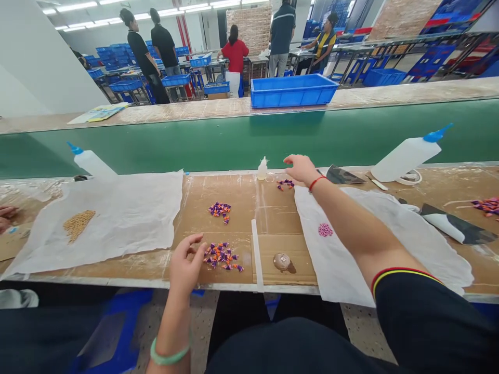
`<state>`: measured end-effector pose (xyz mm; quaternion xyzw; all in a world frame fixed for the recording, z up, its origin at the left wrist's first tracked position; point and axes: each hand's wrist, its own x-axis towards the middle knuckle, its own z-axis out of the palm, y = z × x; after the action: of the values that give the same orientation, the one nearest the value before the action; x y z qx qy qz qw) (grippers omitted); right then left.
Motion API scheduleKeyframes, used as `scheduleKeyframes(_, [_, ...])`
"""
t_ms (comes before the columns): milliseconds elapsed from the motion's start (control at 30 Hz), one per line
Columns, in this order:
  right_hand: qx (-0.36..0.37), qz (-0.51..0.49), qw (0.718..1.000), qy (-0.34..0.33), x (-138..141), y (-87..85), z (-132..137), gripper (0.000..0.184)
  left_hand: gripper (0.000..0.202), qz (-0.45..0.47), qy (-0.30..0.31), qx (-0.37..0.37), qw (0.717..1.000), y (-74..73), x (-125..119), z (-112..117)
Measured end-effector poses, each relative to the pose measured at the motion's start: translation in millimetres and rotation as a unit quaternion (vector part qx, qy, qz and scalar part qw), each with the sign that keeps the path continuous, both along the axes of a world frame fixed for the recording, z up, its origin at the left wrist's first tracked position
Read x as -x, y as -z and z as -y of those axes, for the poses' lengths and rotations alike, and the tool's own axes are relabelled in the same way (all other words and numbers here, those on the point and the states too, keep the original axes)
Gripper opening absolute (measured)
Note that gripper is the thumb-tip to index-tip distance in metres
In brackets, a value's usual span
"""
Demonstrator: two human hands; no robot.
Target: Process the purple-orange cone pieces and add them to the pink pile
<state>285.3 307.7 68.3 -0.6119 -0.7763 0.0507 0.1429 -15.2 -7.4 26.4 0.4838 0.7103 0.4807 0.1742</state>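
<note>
My left hand [187,262] is at the left edge of a pile of small purple-and-orange pieces [221,256], its fingers loosely curled and the thumb a little apart from them. No held thing shows in it. Farther back lies a smaller pile of similar pieces [220,210]. My right hand [301,168] reaches forward, palm down, fingers apart, above the right end of a third small group of these pieces [285,184]. Its underside is hidden. Left of it stands a small squeeze bottle [262,169] with a pointed tip.
White sheets flank the cardboard [237,187]: the left sheet [132,208] bears tan grains [79,225], the right one pink pieces [325,229]. A round clear object [281,261] lies near the front. Large bottles [407,158] lean on both sides. A blue crate [294,92] stands behind; people work beyond.
</note>
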Motion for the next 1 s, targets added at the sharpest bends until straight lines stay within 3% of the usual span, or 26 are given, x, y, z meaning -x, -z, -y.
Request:
scheduleKeyframes(133, [-0.006,-0.113,0.994,0.011,-35.7,-4.0,51.5,0.018,0.029,-0.060,0.073,0.069,0.993,-7.4,11.0,-34.7])
scheduleKeyframes(200, [-0.002,-0.217,0.976,0.032,-56.0,-4.1,84.1,0.010,0.020,-0.086,0.100,0.098,0.986,-9.4,11.9,-54.8])
scheduleKeyframes(267, [0.007,-0.253,0.966,0.049,-75.7,-2.6,116.5,0.017,0.014,-0.109,0.125,0.124,0.978,-10.1,8.0,-72.6])
scheduleKeyframes(400, [0.008,-0.347,0.932,0.108,-105.7,10.7,170.5,0.032,0.008,-0.170,0.149,0.165,0.960,-10.1,-10.5,-96.4])
scheduleKeyframes(500, [0.017,-0.405,0.904,0.138,-119.8,28.0,197.9,0.032,0.005,-0.225,0.140,0.187,0.946,-9.9,-24.3,-106.1])
scheduleKeyframes(667, [0.012,-0.419,0.893,0.163,-138.5,49.4,224.3,0.030,0.010,-0.282,0.141,0.211,0.925,-11.8,-35.2,-110.9])
scheduleKeyframes(800, [-0.003,-0.391,0.908,0.147,-152.2,55.0,230.9,0.031,0.025,-0.293,0.164,0.173,0.926,-13.7,-34.4,-107.9])
scheduleKeyframes(933, [0.014,-0.336,0.936,0.104,-154.7,57.8,228.7,0.021,0.022,-0.191,0.230,0.061,0.952,-22.2,-37.3,-100.5])
scheduleKeyframes(1000, [0.025,-0.301,0.950,0.075,-149.8,59.1,225.3,0.011,0.025,-0.141,0.235,0.048,0.960,-31.1,-43.5,-91.6])
